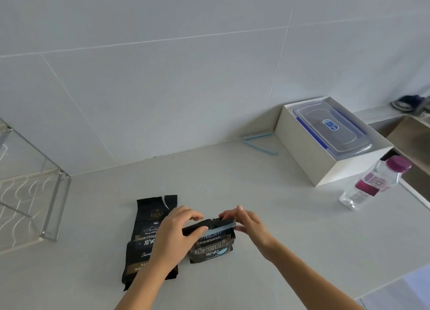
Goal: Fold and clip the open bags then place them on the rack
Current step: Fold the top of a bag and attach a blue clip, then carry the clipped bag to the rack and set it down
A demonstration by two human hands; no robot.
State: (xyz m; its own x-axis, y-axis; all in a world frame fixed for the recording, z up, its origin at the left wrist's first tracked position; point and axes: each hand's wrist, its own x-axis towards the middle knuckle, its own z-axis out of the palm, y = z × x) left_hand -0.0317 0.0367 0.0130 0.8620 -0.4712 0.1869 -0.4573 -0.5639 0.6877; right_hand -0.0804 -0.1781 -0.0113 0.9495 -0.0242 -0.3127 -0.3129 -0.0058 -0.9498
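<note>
On the folded bag (213,247), left hand (176,230) and right hand (249,223) pinch the blue clip (223,227) — white box (300,146) holds a lidded tub (332,130).

**What the view hides or cuts off**

The left hand (176,230) and its wrist cover the right half of the long black bag (149,216) lying near the front edge of the worktop (256,181), so much of its print is lost. Its fingers curl over the top of the folded bag (211,244), hiding the left end of the blue clip (223,227). The right hand (246,223) pinches and hides the other end. Whether the clip is snapped closed cannot be told. The small print on both bags is unreadable, as are the labels on the container lid (332,125) and the bottle (372,184). The wire rack (53,200) runs off the left edge. The sink (409,132) and a dark blurred item (409,100) behind it run off the right. Both forearms leave the bottom edge.
</note>
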